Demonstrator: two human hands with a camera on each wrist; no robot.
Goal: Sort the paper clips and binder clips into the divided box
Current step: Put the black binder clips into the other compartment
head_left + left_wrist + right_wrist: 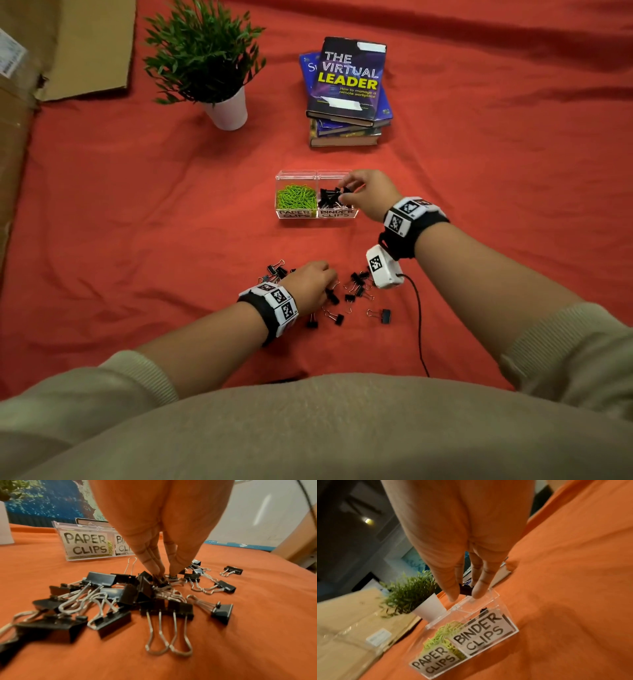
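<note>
A clear divided box [281, 178] stands mid-cloth. Its left compartment, labelled PAPER CLIPS, holds green paper clips [295, 198]; the right one, labelled BINDER CLIPS, holds black binder clips [330, 202]. My right hand [345, 192] hovers over the right compartment and pinches a black binder clip [465, 590] between thumb and fingers, above the box rim [495, 597]. Nearer to me lies a loose pile of black binder clips [356, 284]. My left hand [330, 281] reaches down into that pile [109, 579], its fingertips [158, 568] pinching one small binder clip [161, 581].
A potted plant [209, 65] and a stack of books [349, 92] stand behind the box. Cardboard [85, 51] lies at the far left. A black cable [419, 325] runs from the right wrist camera [382, 267] towards me over the orange cloth [137, 222].
</note>
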